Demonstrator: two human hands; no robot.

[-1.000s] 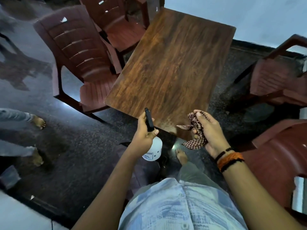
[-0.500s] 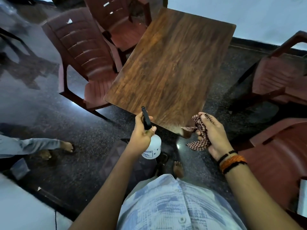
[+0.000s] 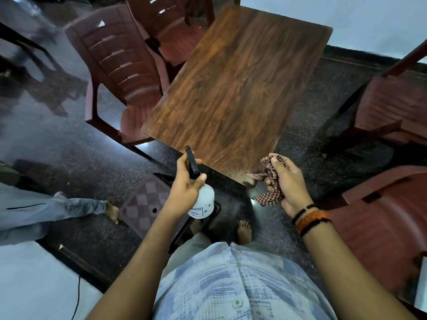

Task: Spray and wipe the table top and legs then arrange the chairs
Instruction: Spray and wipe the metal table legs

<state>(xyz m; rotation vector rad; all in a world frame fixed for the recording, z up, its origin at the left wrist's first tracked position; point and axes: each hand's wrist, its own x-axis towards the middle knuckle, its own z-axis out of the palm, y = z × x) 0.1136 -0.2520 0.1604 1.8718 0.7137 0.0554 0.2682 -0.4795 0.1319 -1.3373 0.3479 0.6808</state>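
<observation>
My left hand point(image 3: 184, 192) grips the sprayer point(image 3: 200, 203), nozzle toward the table point(image 3: 238, 88). My right hand point(image 3: 288, 181) clutches the cloth point(image 3: 270, 185) at its near corner.

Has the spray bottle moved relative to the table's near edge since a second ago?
Yes. The spray bottle now has its nozzle overlapping the table edge, closer than before.

brown woodgrain table point(image 3: 235, 88), checked cloth point(image 3: 270, 192), maroon chairs point(image 3: 120, 65)

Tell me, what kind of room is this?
Probably a small eating place or canteen, though I can't be sure. A plain wooden table stands on a dark polished floor with several red plastic chairs around it, and a person is cleaning with a spray bottle and cloth.
</observation>
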